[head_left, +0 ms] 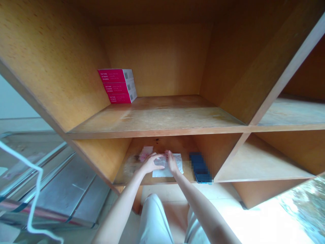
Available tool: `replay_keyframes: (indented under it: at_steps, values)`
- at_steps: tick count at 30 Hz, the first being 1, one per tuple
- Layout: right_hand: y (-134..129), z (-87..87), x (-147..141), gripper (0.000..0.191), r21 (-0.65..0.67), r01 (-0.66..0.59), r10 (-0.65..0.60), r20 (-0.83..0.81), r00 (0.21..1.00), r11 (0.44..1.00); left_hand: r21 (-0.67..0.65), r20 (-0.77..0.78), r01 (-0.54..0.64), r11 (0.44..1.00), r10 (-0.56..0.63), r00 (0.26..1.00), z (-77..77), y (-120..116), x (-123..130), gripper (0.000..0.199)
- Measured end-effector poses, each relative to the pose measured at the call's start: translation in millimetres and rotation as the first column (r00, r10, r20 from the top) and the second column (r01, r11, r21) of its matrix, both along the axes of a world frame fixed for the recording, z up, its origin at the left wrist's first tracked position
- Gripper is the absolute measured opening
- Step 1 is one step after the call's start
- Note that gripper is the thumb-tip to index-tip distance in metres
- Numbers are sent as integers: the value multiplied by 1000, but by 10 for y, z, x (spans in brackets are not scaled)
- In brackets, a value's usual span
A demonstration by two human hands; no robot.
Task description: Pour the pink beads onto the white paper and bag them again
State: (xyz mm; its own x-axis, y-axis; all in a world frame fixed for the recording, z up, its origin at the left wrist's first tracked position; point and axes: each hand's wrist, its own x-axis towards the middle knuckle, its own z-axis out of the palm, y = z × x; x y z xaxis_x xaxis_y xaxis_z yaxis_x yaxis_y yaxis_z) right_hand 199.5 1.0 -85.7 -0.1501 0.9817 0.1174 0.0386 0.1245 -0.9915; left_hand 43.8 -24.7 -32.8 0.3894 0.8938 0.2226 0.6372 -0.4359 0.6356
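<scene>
**Two hands at a clear plastic sleeve in a lower shelf compartment**

The clear plastic sleeve (160,161) lies at the centre, between the hands, over a white paper sheet (168,173). The left hand (151,163) is curled narrowly over the sleeve's left end. The right hand (172,162) grips its upper edge, the fingertips (167,152) pinched close. A pink-printed packet (145,153) lies just beyond the left hand, and a crumpled transparent film (132,163) lies further left. Right of the hands is a dark blue object (200,167), too pixelated to identify. Above the hands, a stack of three magenta boxes (117,85) stands on the wooden shelf board (162,117). Below the forearms, light-coloured trousers (153,220) show.
</scene>
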Motion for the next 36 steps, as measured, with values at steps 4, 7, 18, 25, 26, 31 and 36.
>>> replay_keyframes:
  at_steps: [4, 7, 18, 25, 26, 31, 36]
  values:
    - [37, -38, -107, 54, -60, 123, -135, -267, 954, 991, -1, -35, -26, 1000, 26, 999, -11, 10, -7, 58]
    - [71, -79, -209, 49, -99, 139, -168, -424, 890, 985, 1, -87, -46, 999, 45, 995, 4, 1, -2, 56]
    - [161, -183, -420, 35, -245, 79, -219, -620, 754, 966, 42, -395, -117, 992, 124, 910, 143, -2, 73, 51]
    - [169, -235, -422, 36, -261, 30, -197, -644, 740, 965, 5, -525, -116, 993, 102, 845, 217, 48, 113, 45]
    - [167, -232, -418, 36, -261, 24, -193, -645, 739, 965, -2, -536, -117, 993, 98, 838, 219, 57, 114, 45]
    - [150, -218, -399, 39, -276, -19, -174, -656, 734, 961, -2, -580, -95, 995, 76, 811, 235, 127, 139, 49]
    - [160, -234, -400, 40, -306, -19, -195, -652, 733, 952, -11, -614, -75, 997, 53, 787, 300, 185, 188, 46]
